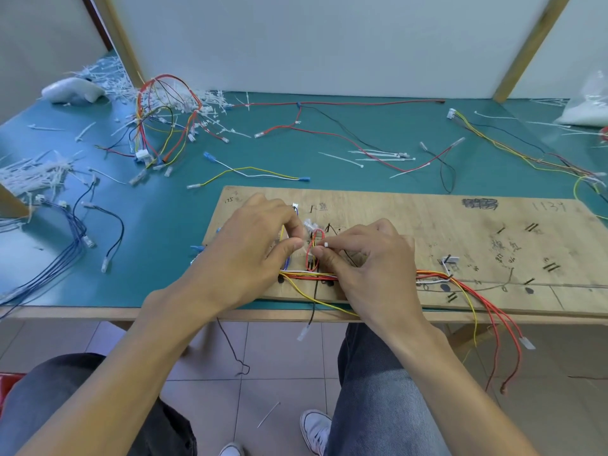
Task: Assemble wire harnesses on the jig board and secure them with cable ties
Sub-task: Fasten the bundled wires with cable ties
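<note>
L hand [250,248] pinches red wire loop [312,256]; R hand [371,264] pinches white cable tie [326,245] beside loop, over jig board [460,225].

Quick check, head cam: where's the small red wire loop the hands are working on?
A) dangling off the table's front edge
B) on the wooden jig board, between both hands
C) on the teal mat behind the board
B: the small red wire loop sits on the wooden jig board, pinched at the fingertips of the left hand and right hand.
</note>
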